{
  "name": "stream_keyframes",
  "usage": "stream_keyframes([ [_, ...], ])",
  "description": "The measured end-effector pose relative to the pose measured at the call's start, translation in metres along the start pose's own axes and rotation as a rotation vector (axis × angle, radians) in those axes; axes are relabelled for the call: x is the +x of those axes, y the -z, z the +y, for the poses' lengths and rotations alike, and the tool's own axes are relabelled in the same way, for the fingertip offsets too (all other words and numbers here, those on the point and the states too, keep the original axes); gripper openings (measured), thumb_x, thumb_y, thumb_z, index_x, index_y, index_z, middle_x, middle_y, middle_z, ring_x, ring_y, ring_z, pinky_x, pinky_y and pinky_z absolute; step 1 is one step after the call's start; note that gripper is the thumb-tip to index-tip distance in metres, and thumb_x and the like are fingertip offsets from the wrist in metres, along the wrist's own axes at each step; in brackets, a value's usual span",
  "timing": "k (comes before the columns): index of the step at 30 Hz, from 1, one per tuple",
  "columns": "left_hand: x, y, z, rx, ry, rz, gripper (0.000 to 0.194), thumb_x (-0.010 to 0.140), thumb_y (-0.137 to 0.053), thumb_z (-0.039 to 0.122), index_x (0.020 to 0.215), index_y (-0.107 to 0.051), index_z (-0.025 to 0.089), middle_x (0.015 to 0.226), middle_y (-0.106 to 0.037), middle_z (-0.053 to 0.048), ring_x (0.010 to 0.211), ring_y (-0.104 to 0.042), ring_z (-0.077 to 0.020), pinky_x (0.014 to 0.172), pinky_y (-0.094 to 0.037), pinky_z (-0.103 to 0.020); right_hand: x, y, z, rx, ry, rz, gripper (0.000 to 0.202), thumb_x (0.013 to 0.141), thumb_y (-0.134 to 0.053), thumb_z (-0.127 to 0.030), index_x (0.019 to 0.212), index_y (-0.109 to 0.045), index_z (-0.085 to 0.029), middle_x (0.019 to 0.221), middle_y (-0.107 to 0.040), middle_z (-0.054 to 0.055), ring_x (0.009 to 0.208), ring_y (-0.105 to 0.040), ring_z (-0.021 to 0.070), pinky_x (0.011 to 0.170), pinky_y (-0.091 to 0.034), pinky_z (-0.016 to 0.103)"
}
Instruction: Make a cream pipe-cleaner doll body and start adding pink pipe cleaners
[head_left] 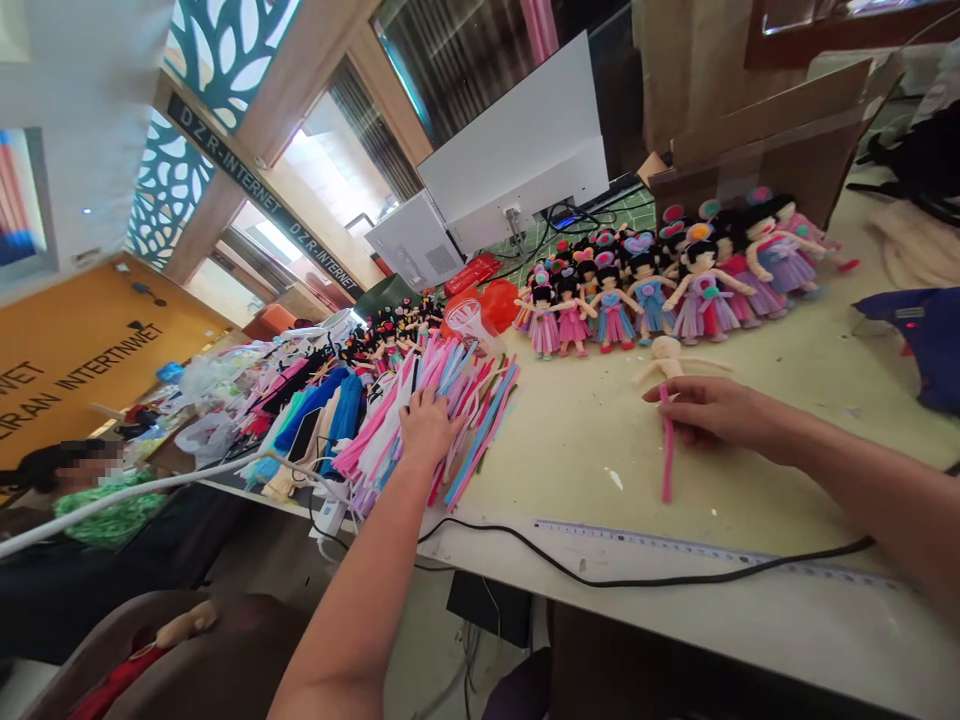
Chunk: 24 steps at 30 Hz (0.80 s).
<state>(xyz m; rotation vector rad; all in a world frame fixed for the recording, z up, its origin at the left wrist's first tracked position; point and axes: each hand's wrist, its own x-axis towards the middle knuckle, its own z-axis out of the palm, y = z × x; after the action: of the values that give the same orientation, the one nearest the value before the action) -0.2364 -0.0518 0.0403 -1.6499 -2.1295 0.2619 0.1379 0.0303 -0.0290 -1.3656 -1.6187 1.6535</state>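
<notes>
My right hand (709, 412) pinches a short pink pipe cleaner (667, 460), which hangs down above the table. Just beyond that hand lies a plain beige doll body (667, 362) with its arms spread. To the left, my left hand (430, 428) rests on a pile of long pipe cleaners (382, 430) in pink, white, blue and red. Its fingers are spread over the strands; the fingertips are partly sunk among them.
Finished dolls (701, 290) in colourful dresses stand at the back, before a cardboard box (750, 150) and a monitor (525, 140). A black cable (637, 582) and a ruler (660, 540) run along the front edge. A blue tool (919, 340) lies right. Another person (97, 505) sits far left.
</notes>
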Motion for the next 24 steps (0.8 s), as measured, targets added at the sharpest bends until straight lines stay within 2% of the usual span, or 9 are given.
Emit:
stream_keyframes([
  [3,0.001,0.000,0.005,0.026,0.014,-0.017,0.036,0.087,-0.062,0.039,0.119,-0.061,0.022,0.144,-0.050,-0.012,0.131,-0.042,-0.0315,0.102,-0.042,-0.048,0.004,0.001,0.005,-0.014,0.022,-0.006,0.030,0.083,-0.061,-0.042,0.106,-0.064,-0.022,0.057,-0.055,-0.002,0.051,-0.054,0.0142,0.048,-0.044,0.026],
  [12,0.008,-0.006,-0.008,-0.037,0.018,-0.051,0.035,0.084,-0.065,0.030,0.118,-0.062,0.024,0.144,-0.049,-0.010,0.131,-0.042,-0.0308,0.102,-0.044,-0.047,0.012,0.002,0.015,-0.030,0.068,0.002,0.035,0.080,-0.061,-0.047,0.105,-0.065,-0.023,0.057,-0.056,-0.001,0.050,-0.054,0.0146,0.045,-0.042,0.026],
  [18,0.010,-0.010,-0.008,-0.111,0.010,-0.067,0.026,0.088,-0.054,0.020,0.107,-0.069,0.029,0.143,-0.050,-0.005,0.131,-0.041,-0.0278,0.101,-0.043,-0.045,0.013,0.002,0.016,-0.031,0.066,0.011,0.034,0.079,-0.061,-0.046,0.104,-0.066,-0.023,0.057,-0.056,-0.001,0.049,-0.054,0.0148,0.045,-0.043,0.026],
  [24,0.014,-0.009,-0.001,-0.129,0.062,-0.083,0.033,0.091,-0.046,0.020,0.095,-0.076,0.033,0.141,-0.054,-0.003,0.130,-0.040,-0.0280,0.099,-0.042,-0.048,0.011,0.000,0.013,-0.028,0.049,0.004,0.037,0.078,-0.062,-0.047,0.106,-0.065,-0.023,0.057,-0.056,-0.001,0.049,-0.054,0.0144,0.046,-0.044,0.027],
])
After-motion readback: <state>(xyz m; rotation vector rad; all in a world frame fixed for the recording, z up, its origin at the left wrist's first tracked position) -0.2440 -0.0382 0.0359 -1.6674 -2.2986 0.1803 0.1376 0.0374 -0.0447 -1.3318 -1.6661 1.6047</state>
